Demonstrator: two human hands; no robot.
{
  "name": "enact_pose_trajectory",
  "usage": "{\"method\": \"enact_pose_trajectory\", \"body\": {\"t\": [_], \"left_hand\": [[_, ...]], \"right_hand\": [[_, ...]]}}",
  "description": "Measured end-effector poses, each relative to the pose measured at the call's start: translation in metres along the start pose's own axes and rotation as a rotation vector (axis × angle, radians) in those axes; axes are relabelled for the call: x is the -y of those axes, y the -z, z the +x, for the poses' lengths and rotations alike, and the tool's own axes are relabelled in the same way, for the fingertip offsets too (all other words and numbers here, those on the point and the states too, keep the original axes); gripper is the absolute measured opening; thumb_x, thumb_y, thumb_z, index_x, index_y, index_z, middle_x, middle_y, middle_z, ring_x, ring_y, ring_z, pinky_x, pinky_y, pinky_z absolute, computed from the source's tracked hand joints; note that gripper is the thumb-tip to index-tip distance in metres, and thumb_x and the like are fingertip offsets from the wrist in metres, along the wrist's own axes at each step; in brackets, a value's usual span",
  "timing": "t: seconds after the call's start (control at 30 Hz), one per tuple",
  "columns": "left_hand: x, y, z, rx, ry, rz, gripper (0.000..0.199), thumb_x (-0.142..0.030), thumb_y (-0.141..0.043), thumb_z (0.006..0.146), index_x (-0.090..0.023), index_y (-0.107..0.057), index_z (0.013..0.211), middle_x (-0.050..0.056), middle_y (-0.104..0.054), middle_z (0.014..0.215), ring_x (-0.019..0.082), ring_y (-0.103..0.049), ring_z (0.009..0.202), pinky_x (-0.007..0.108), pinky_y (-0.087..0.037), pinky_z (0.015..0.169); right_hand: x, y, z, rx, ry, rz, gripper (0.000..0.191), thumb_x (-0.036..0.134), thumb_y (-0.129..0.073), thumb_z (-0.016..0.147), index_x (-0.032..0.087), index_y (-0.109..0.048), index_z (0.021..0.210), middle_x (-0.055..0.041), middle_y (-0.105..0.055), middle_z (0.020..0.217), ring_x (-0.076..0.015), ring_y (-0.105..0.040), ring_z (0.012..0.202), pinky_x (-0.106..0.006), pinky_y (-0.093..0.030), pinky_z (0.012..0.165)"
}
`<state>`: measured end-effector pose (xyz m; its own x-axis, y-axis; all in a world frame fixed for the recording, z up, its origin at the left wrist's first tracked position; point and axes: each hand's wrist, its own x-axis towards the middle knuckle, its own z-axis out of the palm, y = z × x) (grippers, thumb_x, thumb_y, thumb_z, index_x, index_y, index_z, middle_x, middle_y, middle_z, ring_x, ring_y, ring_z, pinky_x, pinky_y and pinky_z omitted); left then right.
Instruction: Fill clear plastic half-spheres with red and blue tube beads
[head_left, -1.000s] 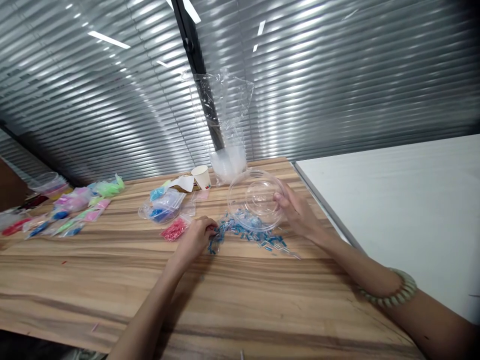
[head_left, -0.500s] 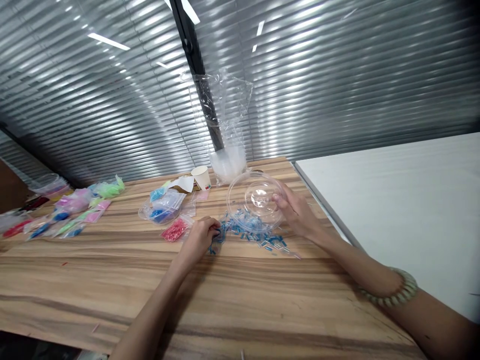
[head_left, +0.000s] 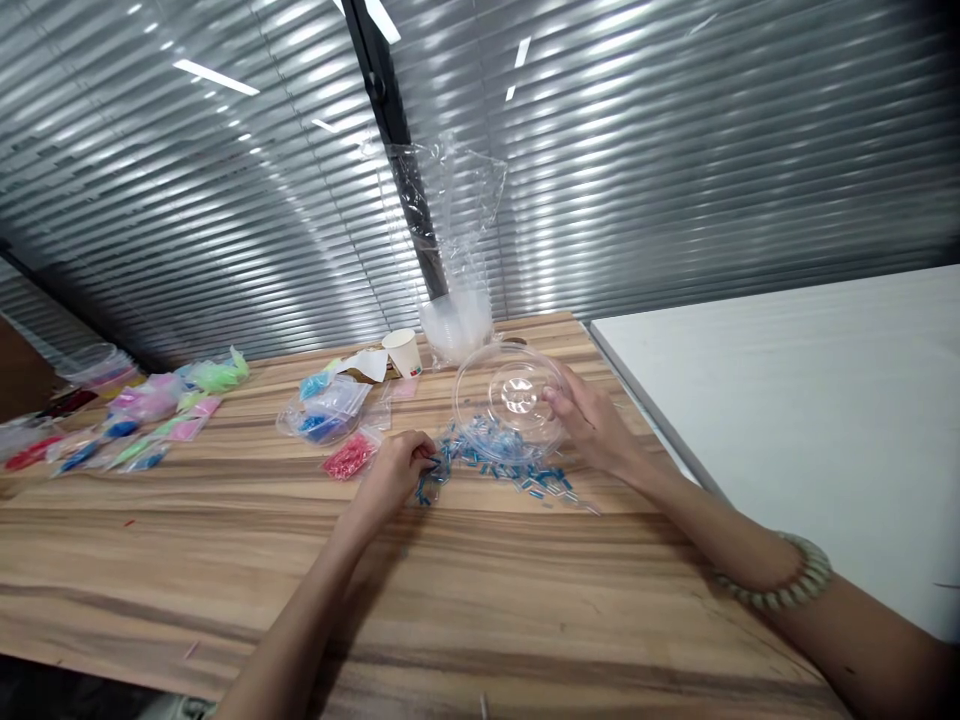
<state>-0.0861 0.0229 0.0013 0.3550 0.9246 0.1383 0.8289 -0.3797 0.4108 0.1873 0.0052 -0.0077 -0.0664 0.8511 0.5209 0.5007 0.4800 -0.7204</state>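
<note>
My right hand (head_left: 592, 420) grips the right rim of a clear round plastic lid or bowl (head_left: 510, 400), tilted above the table. Under and in front of it lie scattered blue tube-shaped pieces (head_left: 551, 483). At the left end of these pieces is my left hand (head_left: 401, 465), its fingers closed at a small clear bag (head_left: 431, 485) with blue pieces in it. A bag of red pieces (head_left: 350, 456) rests just left of my left hand.
Behind are a paper cup (head_left: 403, 353), stacked clear bowls in a bag (head_left: 457, 325) and bags with blue contents (head_left: 326, 415). Many coloured bags (head_left: 154, 400) lie at the far left. A white surface (head_left: 795, 420) adjoins the wooden table (head_left: 450, 620) on the right.
My left hand has shifted very slightly up and left. My right hand and the clear round piece have barely moved.
</note>
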Motion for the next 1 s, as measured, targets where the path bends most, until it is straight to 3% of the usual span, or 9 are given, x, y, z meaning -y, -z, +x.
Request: {"method": "enact_pose_trajectory", "body": {"t": [0.13,0.47,0.77,1.0], "left_hand": [[-0.0009,0.0008,0.0009,0.001,-0.009,-0.002,0.016,-0.004,-0.055,0.068,-0.016,-0.065,0.071,0.003,-0.069,0.074,0.016,-0.061,0.071,0.025,-0.046,0.067],[-0.0008,-0.0007,0.0032,-0.001,-0.013,-0.02,0.015,-0.007,-0.056,0.069,-0.016,-0.066,0.075,0.004,-0.069,0.076,0.016,-0.061,0.072,0.025,-0.047,0.068],[-0.0023,-0.0005,0.0031,0.005,-0.037,-0.022,0.015,-0.007,-0.056,0.07,-0.017,-0.067,0.072,0.004,-0.069,0.077,0.016,-0.061,0.073,0.026,-0.047,0.072],[0.0,-0.003,0.0038,-0.014,-0.057,-0.027,0.015,-0.009,-0.054,0.073,-0.017,-0.067,0.073,0.003,-0.069,0.077,0.016,-0.061,0.076,0.025,-0.046,0.073]], "right_hand": [[-0.0002,0.0001,0.0001,-0.003,0.007,-0.006,0.055,0.051,-0.029,0.093,0.019,-0.042,0.135,-0.0052,-0.064,0.083,-0.0217,-0.058,0.074,-0.035,-0.043,0.072],[-0.0043,-0.0015,0.0003,-0.012,0.02,-0.016,0.055,0.051,-0.031,0.093,0.019,-0.041,0.137,-0.0081,-0.065,0.101,-0.0242,-0.059,0.087,-0.037,-0.044,0.078],[-0.0048,-0.0011,0.0003,-0.013,0.035,-0.01,0.055,0.051,-0.031,0.093,0.02,-0.042,0.136,-0.0079,-0.065,0.101,-0.023,-0.059,0.083,-0.036,-0.045,0.076],[0.0002,0.0009,0.0,0.001,0.012,-0.022,0.056,0.051,-0.031,0.093,0.018,-0.042,0.137,-0.0057,-0.064,0.084,-0.0207,-0.057,0.071,-0.033,-0.044,0.067]]}}
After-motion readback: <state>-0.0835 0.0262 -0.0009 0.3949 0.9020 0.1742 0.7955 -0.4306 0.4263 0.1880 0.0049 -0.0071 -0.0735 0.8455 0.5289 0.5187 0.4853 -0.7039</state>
